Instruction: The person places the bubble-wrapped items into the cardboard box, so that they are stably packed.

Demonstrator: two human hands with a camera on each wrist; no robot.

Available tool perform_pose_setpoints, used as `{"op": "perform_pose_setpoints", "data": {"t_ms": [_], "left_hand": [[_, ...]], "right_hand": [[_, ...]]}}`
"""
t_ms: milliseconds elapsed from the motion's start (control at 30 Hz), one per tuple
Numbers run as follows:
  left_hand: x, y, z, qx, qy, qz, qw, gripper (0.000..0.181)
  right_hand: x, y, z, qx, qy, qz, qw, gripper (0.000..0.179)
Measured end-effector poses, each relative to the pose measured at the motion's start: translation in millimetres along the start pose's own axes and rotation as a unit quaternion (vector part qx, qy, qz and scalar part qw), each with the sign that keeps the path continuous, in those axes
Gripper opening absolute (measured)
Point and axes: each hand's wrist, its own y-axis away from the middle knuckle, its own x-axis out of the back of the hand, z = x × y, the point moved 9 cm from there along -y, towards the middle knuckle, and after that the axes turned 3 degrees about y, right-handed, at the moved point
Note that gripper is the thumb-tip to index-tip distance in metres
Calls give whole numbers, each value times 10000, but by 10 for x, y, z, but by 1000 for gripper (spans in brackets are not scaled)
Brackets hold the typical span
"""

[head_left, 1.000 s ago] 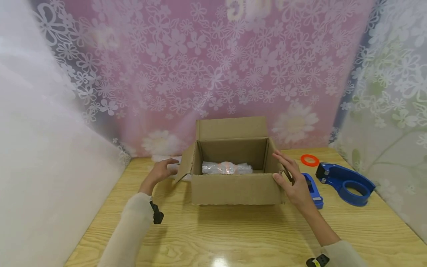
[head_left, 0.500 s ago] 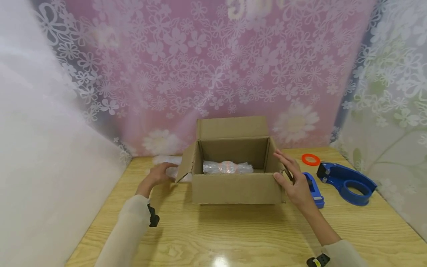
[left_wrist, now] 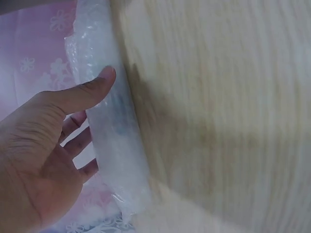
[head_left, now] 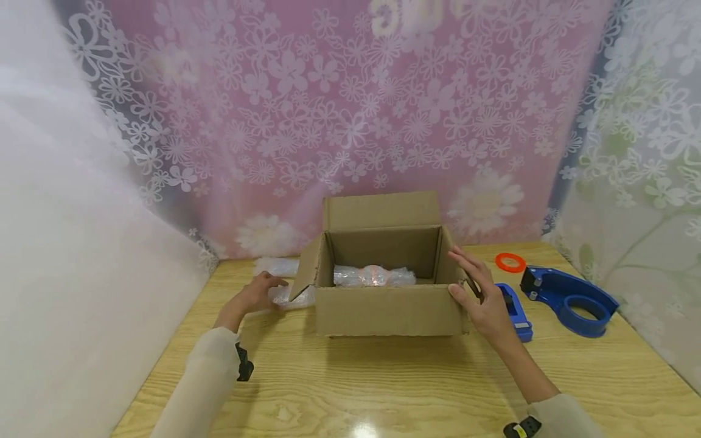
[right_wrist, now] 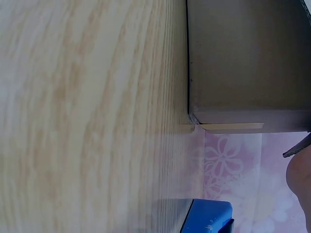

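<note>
An open cardboard box (head_left: 389,311) stands mid-table, and a clear bubble-wrapped bundle (head_left: 350,277) lies inside it. Left of the box, my left hand (head_left: 253,297) grips the end of another bubble-wrapped bundle (head_left: 298,296), partly hidden behind the left flap. In the left wrist view the thumb lies over this bundle (left_wrist: 119,141) and the other fingers go behind it. My right hand (head_left: 484,301) holds the box's right side, thumb at the front corner and fingers along the side edge. The right wrist view shows the box's lower corner (right_wrist: 248,73) and only a bit of the hand.
More bubble wrap (head_left: 276,266) lies behind the left bundle. To the right are a small blue tape dispenser (head_left: 520,325), a larger blue tape dispenser (head_left: 583,325) and an orange ring (head_left: 510,270). A floral curtain (head_left: 350,121) hangs behind the table.
My left hand has come down from beside the left flap onto the bundle, taken hold of its end and drawn it slightly toward me. Right hand and box stay nearly still.
</note>
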Motion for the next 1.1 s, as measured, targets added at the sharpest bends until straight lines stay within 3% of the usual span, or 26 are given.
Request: {"op": "perform_pose_setpoints", "data": {"t_ms": [300, 533, 633, 767, 867, 967, 1100], "left_hand": [[-14, 130, -165, -34, 32, 71, 10000, 72], [39, 268, -286, 287, 671, 224, 9971, 68], [170, 314, -316, 418, 870, 461, 9943, 71], [396, 368, -309, 362, 979, 772, 9915, 74], [584, 393, -241, -43, 1156, 1009, 9882, 72], [780, 439, -193, -234, 1130, 1304, 9847, 72], [1031, 506, -130, -45, 856, 1585, 9836, 77]], "right_hand": [[4, -2, -27, 108, 71, 83, 9999, 63], [-9, 14, -24, 83, 5, 64, 9999, 62], [-6, 9, -25, 111, 5, 70, 9999, 62], [-6, 1, -47, 67, 13, 93, 9999, 62], [-9, -3, -134, 50, -22, 106, 9999, 60], [-12, -6, -263, 38, -74, 90, 9999, 58], [-15, -10, -378, 17, -57, 79, 10000, 56]]}}
